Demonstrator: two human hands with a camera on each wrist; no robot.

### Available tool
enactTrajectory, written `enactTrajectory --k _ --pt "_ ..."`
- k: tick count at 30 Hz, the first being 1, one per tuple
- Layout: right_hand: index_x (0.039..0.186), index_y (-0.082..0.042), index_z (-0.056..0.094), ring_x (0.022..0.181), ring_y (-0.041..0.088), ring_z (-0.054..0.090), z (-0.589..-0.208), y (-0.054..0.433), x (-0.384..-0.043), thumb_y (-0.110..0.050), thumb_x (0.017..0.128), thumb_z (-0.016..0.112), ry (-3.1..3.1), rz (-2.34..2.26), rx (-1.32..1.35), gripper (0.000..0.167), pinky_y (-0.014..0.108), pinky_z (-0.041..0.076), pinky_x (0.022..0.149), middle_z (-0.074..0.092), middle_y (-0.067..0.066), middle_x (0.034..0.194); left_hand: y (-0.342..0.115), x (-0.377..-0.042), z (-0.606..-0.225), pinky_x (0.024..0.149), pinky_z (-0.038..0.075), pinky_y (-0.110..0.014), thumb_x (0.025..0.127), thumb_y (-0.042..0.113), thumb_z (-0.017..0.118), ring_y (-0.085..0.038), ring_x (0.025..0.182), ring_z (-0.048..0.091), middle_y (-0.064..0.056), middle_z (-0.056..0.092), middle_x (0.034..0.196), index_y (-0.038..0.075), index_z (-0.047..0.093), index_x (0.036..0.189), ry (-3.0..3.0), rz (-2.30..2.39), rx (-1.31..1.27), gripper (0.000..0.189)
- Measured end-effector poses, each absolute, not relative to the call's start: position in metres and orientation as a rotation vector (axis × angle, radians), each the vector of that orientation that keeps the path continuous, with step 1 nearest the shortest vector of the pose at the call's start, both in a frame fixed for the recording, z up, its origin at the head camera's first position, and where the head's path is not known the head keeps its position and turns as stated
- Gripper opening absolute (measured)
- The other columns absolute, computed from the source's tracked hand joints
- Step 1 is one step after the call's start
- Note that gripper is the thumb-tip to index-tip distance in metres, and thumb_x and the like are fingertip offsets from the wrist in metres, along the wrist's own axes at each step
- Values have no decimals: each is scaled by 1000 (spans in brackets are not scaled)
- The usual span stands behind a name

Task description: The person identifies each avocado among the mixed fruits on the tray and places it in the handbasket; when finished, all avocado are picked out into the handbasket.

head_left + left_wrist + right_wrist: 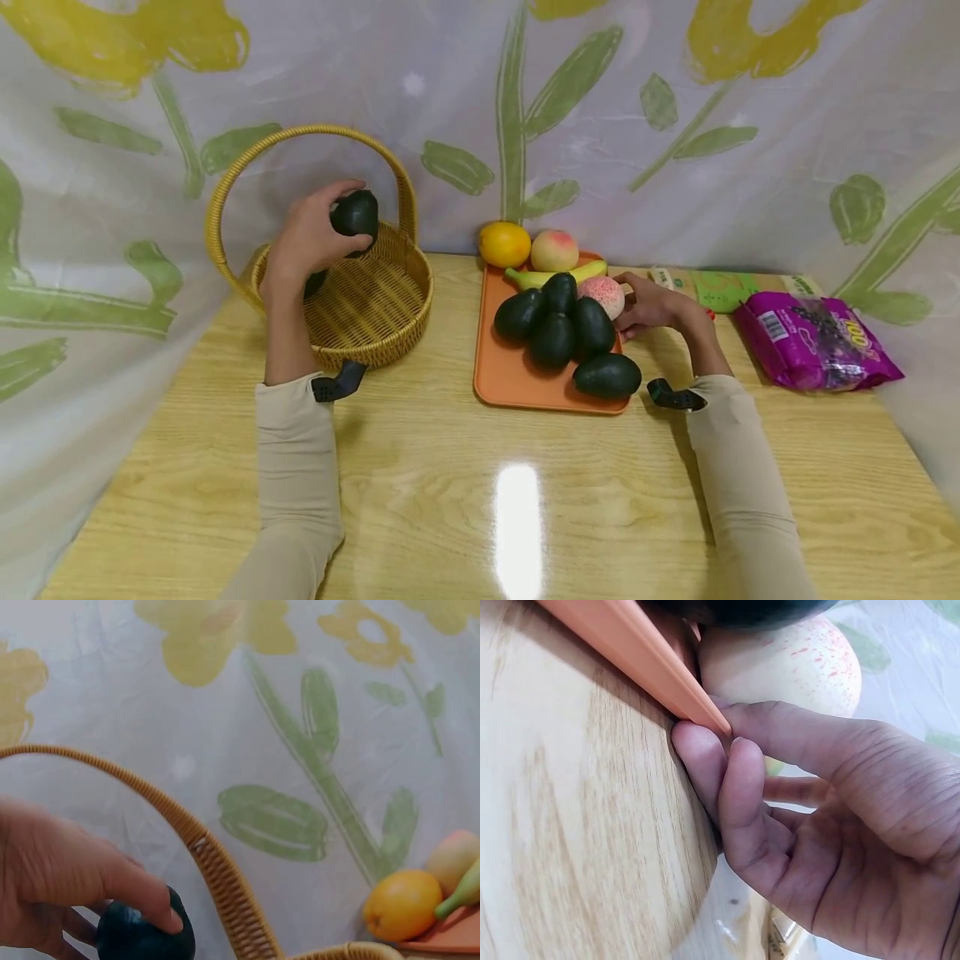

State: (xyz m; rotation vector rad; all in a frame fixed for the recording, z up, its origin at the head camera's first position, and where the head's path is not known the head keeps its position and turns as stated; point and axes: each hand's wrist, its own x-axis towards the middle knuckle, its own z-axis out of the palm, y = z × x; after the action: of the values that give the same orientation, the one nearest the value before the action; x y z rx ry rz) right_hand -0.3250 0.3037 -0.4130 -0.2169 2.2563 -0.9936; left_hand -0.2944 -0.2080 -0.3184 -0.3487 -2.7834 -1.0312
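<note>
Head view: left hand [306, 237] grips an avocado [357, 215], partly hiding a second avocado [316, 283] in the basket [378, 350]. Right hand [649, 303] pinches the tray [506, 379], largely cropped from right-wrist view.

The desk [420, 483] is topped in pale wood grain, smooth and glossy enough to throw back a white streak of light near its front edge. By its back edge, towards the left corner, the basket [405, 348] is woven wicker-like strands, ribbed and rough. The tray [517, 387], at the middle of that edge, looks like smooth plastic, fairly matt. The dark green fruits [551, 340] heaped towards its front right corner have a smooth, soft sheen. Nearer the desk's right edge, the purple packet [817, 342] is shiny, creased plastic film. The sleeves [298, 467] are matt cloth.
</note>
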Motion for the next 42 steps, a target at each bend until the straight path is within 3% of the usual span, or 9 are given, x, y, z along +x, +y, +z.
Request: enactTrajectory --k 4,8,15,19,22,25,30,42 --pt "161 -5 10 82 12 70 -414 305 -324 -3 95 70 2259 -984 -222 89 26 62 76 49 29 139 -213 -300 -328 113 40 -63 87 14 78 -49 136 48 -28 49 155 4 44 157 -2874 -930 -305 79" --pt "161 -4 9 82 12 69 -415 304 -324 -4 95 70 2259 -980 -223 90 26 62 75 50 28 137 -220 -310 -341 116 36 -64 84 6 82 -51 135 47 -31 49 150 -2 52 149 -2920 -807 -409 71" --pt "162 -4 8 81 11 69 -414 304 -325 -4 95 69 2270 -978 -211 91 25 62 75 48 29 141 -233 -322 -360 117 37 -64 80 -11 81 -51 136 47 -30 51 146 1 61 142 -2893 -666 -603 67" --pt "162 -3 7 82 12 70 -413 305 -325 -3 96 69 2260 -983 -224 91 26 62 75 47 31 144 -238 -329 -374 119 35 -66 85 -15 72 -52 141 44 -30 48 151 1 61 142 -2934 -620 -647 60" --pt "162 -3 7 82 12 70 -413 305 -324 -2 96 68 2256 -996 -225 90 26 62 75 47 31 144 -242 -333 -383 122 26 -71 89 -18 60 -53 147 37 -28 41 158 2 61 143 -3023 -562 -654 57" --pt "162 -3 7 82 11 70 -412 304 -322 -2 96 68 2252 -1008 -228 90 26 63 76 48 32 144 -241 -332 -384 122 25 -73 91 -18 54 -54 150 33 -28 35 163 1 60 144 -3102 -489 -679 56" --pt "163 -4 7 82 11 71 -412 302 -322 -3 96 69 2247 -1013 -229 91 26 63 77 48 31 145 -238 -331 -381 119 32 -70 96 -9 59 -56 150 31 -31 27 166 -2 52 150 -3178 -468 -721 55" --pt "163 -5 7 83 12 71 -413 303 -322 -2 96 69 2237 -1023 -212 91 27 63 78 48 30 144 -237 -333 -382 120 31 -69 102 5 62 -56 153 25 -28 17 171 3 41 159 -3234 -560 -624 61"
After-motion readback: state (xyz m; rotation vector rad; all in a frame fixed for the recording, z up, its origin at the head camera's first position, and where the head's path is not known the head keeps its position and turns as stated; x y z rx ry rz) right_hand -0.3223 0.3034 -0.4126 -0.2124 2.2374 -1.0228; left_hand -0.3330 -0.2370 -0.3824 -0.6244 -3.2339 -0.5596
